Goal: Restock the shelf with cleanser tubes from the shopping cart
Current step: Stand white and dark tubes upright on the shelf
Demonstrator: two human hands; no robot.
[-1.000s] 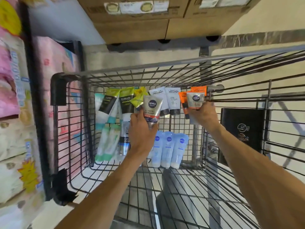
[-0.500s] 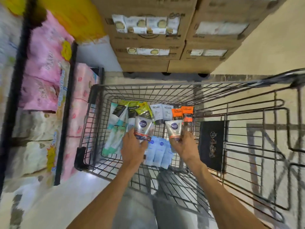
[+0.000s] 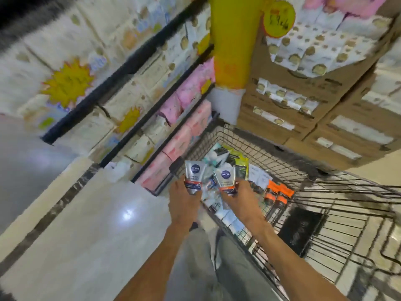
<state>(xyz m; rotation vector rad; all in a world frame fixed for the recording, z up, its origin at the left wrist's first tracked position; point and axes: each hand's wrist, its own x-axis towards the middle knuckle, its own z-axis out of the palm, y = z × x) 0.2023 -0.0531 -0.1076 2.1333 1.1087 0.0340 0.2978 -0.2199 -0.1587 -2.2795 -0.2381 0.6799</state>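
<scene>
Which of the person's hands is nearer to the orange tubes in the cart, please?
Right. The right hand grips a silver tube just beside the orange tubes; the left hand holds its tube farther away, over the cart's edge.

2 silver cleanser tubes [image 3: 194, 177] upright, 1 per hand [image 3: 184, 203].

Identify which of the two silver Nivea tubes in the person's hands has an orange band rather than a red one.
The Nivea tube in the right hand: orange band near its lower end, while the left hand grips a red-banded tube.

Silver tubes [image 3: 194, 178], blue round logos
</scene>
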